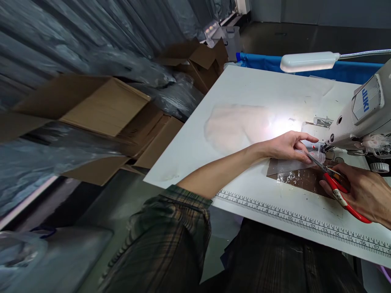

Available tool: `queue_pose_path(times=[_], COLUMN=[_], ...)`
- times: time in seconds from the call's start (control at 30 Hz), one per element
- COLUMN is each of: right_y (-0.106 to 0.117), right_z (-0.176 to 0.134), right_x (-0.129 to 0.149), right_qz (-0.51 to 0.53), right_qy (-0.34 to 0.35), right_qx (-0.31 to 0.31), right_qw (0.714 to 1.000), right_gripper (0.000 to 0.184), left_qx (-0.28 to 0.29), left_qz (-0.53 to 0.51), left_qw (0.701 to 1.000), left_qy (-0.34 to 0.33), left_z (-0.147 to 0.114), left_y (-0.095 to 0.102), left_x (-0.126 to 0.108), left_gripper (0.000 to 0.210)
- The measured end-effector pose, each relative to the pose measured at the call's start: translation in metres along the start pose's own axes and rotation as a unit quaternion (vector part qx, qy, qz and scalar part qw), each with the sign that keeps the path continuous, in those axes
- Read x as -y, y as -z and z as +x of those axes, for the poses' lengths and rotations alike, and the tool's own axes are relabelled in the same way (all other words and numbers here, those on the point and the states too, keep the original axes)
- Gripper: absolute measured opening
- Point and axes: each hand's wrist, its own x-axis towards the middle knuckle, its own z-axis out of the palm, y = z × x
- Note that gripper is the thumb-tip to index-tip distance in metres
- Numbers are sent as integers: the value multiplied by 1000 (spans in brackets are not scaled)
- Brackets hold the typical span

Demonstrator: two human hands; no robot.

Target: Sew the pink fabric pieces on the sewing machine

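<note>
Beside the needle area of a white sewing machine [354, 110], my left hand [285, 145] pinches a piece of thin, see-through white fabric [288, 165], its index finger stretched toward the presser foot. My right hand [359, 187] grips red-handled scissors [334, 185]. Their blades point up and left, meeting the fabric close to my left fingertips. Whether the blades are fully closed is hard to see. Below the hands a brown plate [301, 179] with worn clear tape lies on the tabletop. A sheer pinkish fabric piece [232, 126] is spread flat on the left.
A ruler strip [275, 211] runs along the front edge of the white table [189, 158]. A lamp [310, 62] on a flexible neck hangs above. Open cardboard boxes [104, 106] with plastic wrapping stand left of the table. Blue cloth [262, 61] lines its far side.
</note>
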Motion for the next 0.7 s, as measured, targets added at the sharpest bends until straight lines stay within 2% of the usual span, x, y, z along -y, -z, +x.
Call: queue_pose_path(times=[0.17, 0.43, 0.6, 0.7], right_y=[1, -1, -2, 0], right_z=[1, -2, 2, -6], right_x=[1, 3, 12, 6], right_qz=[23, -118, -80, -47], right_qy=[12, 30, 21, 12], right_qx=[7, -25, -6, -30], right_qw=[1000, 992, 997, 998], right_gripper=[62, 47, 48, 53], left_qx=[4, 1, -1, -7], left_qz=[-1, 17, 4, 37], left_qw=[1000, 1000, 1000, 999], left_qy=[-4, -2, 3, -15], left_z=[0, 0, 1, 0], left_y=[-1, 1, -1, -1], left_x=[0, 0, 2, 2], left_gripper=[78, 78, 80, 80])
